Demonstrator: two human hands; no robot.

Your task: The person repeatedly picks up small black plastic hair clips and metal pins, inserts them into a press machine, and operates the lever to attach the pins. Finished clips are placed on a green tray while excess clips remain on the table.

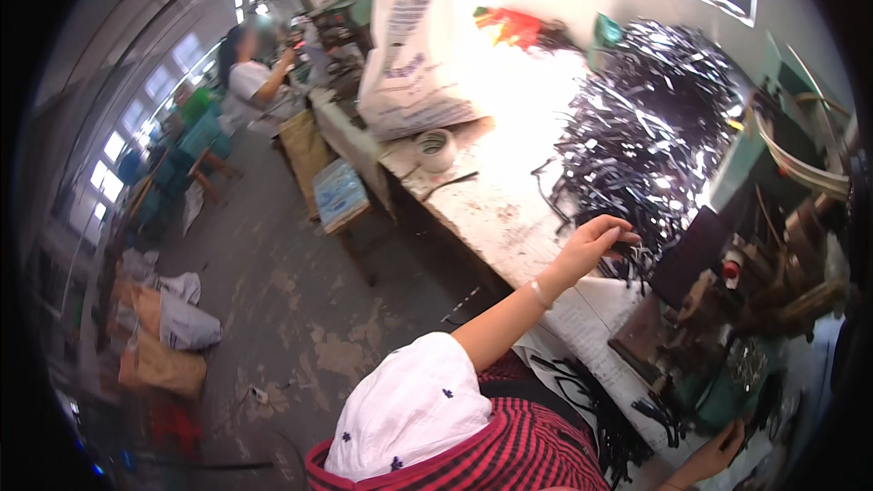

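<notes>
A large heap of shiny black strips (637,136) covers the far right of the worktable (496,209). My left hand (596,241), with a bracelet at the wrist, is at the near edge of this heap. Its fingers are curled together on a few black strips. My right hand (718,453) is low at the right, beside a dark metal machine (727,309) with a red knob. Those fingers are bent close together around something small and dark that I cannot make out. Several loose black strips (662,414) lie near the right hand.
A big white woven sack (418,50) and a roll of tape (436,151) stand on the table's left part. A stool (341,198) is beyond the table's corner. Another person (259,82) works at the back left. Sacks (168,327) lie on the floor at left.
</notes>
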